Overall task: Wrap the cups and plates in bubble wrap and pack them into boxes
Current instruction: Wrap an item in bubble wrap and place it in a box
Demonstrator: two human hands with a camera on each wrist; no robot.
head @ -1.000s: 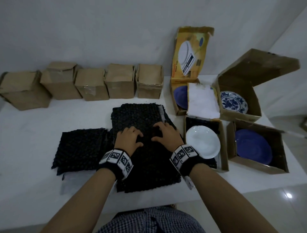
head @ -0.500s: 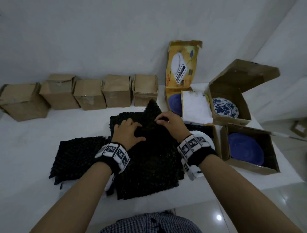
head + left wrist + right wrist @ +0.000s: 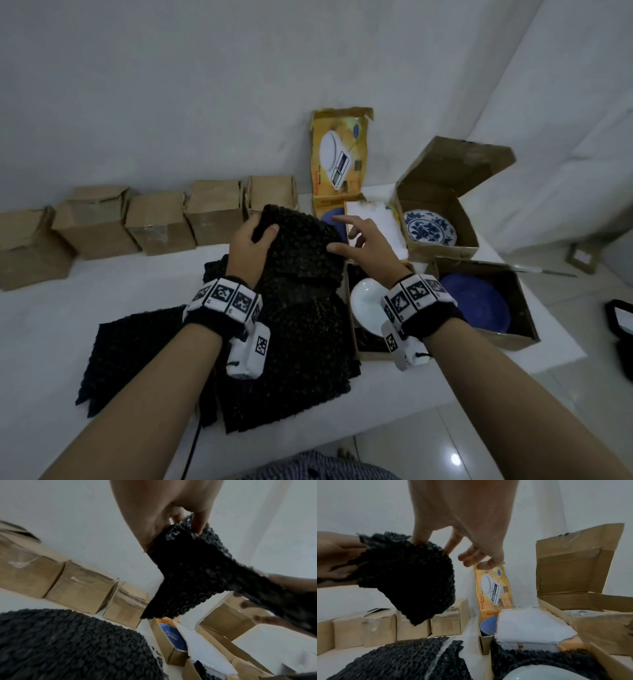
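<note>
I hold a black bubble wrap sheet (image 3: 301, 246) up off the stack of black sheets (image 3: 301, 342) in front of me. My left hand (image 3: 262, 228) grips its upper left corner, thumb on the near face. My right hand (image 3: 342, 238) pinches its right edge, thumb on top and the other fingers underneath in the left wrist view. In the right wrist view the sheet (image 3: 412, 574) hangs above the table. A white plate (image 3: 366, 305) lies in a wrap-lined box under my right wrist. A blue plate (image 3: 476, 305) and a blue-patterned plate (image 3: 430, 228) lie in open boxes to the right.
Several closed cardboard boxes (image 3: 157, 222) line the wall at the back left. A yellow kitchen-scale box (image 3: 339, 164) stands open behind another blue plate (image 3: 330, 219) and a white foam sheet (image 3: 373, 219). A second pile of black wrap (image 3: 137, 349) lies left. The table's edge runs near my body.
Both hands went from pressing flat on the stack to taking hold of the top sheet, and they have lifted its far end up and away from me.
</note>
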